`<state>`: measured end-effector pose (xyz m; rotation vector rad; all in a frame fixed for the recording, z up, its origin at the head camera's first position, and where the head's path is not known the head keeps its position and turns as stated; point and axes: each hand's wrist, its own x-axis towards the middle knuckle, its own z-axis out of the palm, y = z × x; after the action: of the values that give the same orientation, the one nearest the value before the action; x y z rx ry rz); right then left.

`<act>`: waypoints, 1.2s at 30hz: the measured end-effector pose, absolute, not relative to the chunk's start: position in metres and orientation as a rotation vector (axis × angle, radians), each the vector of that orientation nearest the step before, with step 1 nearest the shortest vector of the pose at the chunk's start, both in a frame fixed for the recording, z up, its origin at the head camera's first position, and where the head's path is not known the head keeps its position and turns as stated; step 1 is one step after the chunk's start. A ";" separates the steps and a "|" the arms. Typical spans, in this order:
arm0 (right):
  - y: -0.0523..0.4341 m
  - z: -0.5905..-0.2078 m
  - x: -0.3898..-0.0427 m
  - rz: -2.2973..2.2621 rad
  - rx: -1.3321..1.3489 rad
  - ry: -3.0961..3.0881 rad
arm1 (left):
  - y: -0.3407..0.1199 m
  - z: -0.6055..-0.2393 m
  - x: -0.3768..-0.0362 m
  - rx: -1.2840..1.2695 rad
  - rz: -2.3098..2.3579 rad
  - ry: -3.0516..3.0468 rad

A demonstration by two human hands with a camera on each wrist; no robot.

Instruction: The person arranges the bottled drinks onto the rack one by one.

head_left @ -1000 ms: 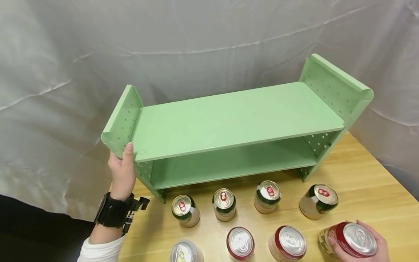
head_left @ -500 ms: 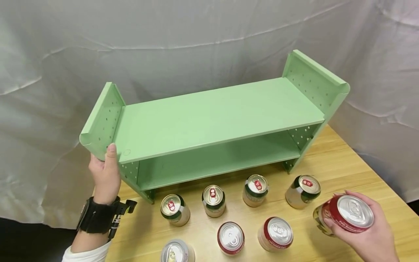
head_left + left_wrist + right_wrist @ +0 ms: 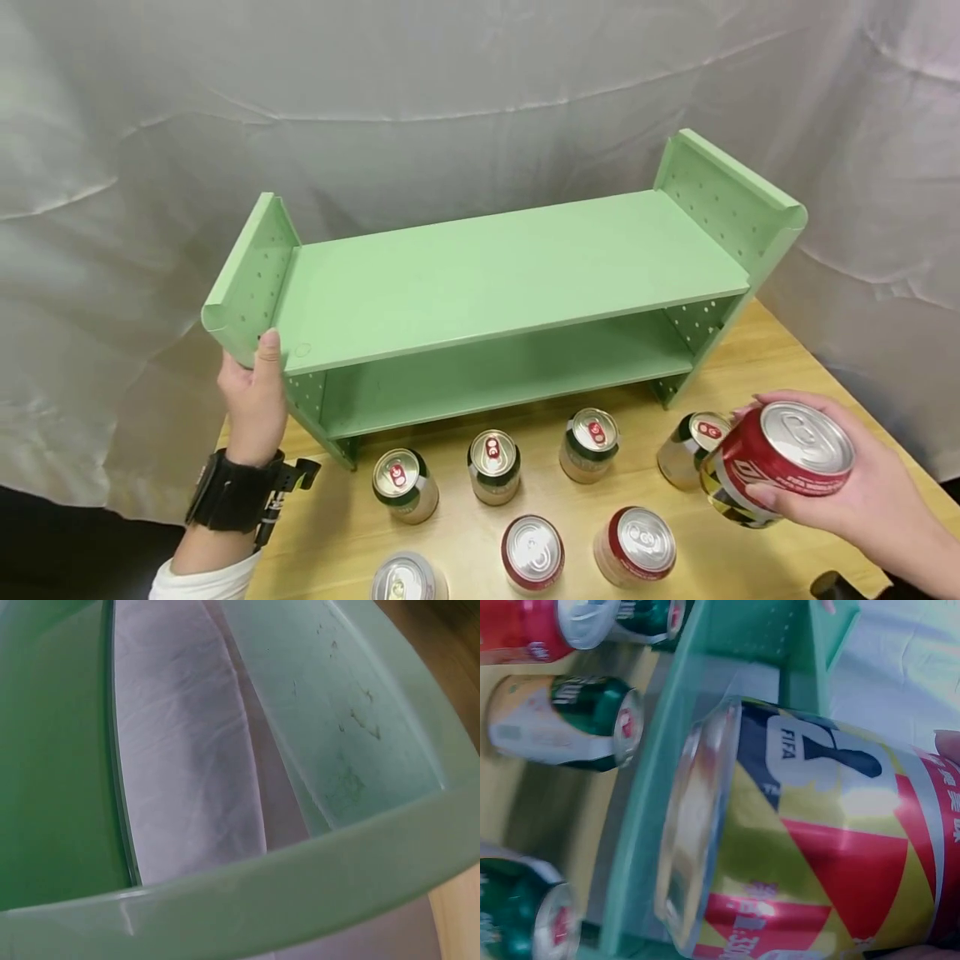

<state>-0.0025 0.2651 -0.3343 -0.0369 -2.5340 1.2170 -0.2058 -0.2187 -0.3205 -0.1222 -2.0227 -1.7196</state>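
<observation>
My left hand (image 3: 253,404) grips the front of the left end panel of a pale green two-tier shelf (image 3: 487,275), thumb up near the top board. My right hand (image 3: 862,479) holds a red drink can (image 3: 806,437) upright above the table at the right, its fingers round the side. In the right wrist view, the lower part of this can (image 3: 825,847) shows yellow, red and black triangles and the word FIFA. Behind it, a green-and-white can (image 3: 681,454) is partly covered. The left wrist view shows the green panel edge (image 3: 247,907) close up.
Several green-and-white cans, among them one (image 3: 588,450), stand in a row before the shelf. Nearer are two red cans, one (image 3: 532,550) left of the other (image 3: 637,546), and a silver can (image 3: 405,579). A grey cloth (image 3: 450,83) hangs behind the wooden table (image 3: 780,358).
My right hand has lifted the red can off the table, up and towards the shelf's right end. The left hand keeps its grip on the panel. The head view has shifted slightly.
</observation>
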 end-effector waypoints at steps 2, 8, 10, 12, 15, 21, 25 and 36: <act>0.265 -0.327 -0.009 1.213 0.026 -2.538 | -0.219 -0.321 -0.205 -0.118 -1.716 -2.038; 0.277 -0.304 -0.031 1.270 0.103 -2.493 | -0.219 -0.321 -0.206 -0.136 -1.724 -2.038; 0.281 -0.297 -0.038 1.410 0.175 -2.422 | -0.218 -0.322 -0.206 -0.129 -1.736 -2.040; 0.284 -0.289 -0.045 1.525 0.245 -2.341 | -0.217 -0.323 -0.205 -0.121 -1.732 -2.047; 0.286 -0.278 -0.058 1.630 0.328 -2.223 | -0.217 -0.324 -0.205 -0.125 -1.716 -2.054; 0.286 -0.254 -0.084 1.447 0.275 -2.347 | -0.218 -0.321 -0.205 -0.115 -1.721 -2.054; 0.286 -0.245 -0.096 1.320 0.207 -2.478 | -0.219 -0.322 -0.204 -0.085 -1.716 -2.077; 0.286 -0.225 -0.139 1.642 0.340 -2.311 | -0.218 -0.321 -0.205 -0.092 -1.684 -2.071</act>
<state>-0.1391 0.2858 -0.2253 0.3402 -2.3109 1.6418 -0.2055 -0.2177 -0.3214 -0.0918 -2.0707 -1.6843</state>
